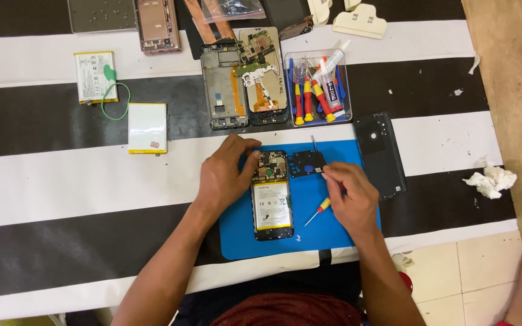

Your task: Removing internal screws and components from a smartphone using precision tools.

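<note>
An opened phone point(271, 196) lies on a blue mat point(309, 205), its battery and circuit board exposed. My left hand point(225, 172) rests on the phone's upper left edge, thumb against its side. My right hand point(348, 196) is closed around a small screwdriver with a red and yellow handle point(319, 210); its fingertips touch a black inner cover plate point(307, 163) lying just right of the phone's top.
A black back cover point(382, 154) lies right of the mat. Behind stand a clear tool box point(318, 87) with screwdrivers and a glue tube, two stripped phone frames point(243, 78), two loose batteries point(147, 128), more parts. Crumpled tissue point(490, 180) sits near the table's right edge.
</note>
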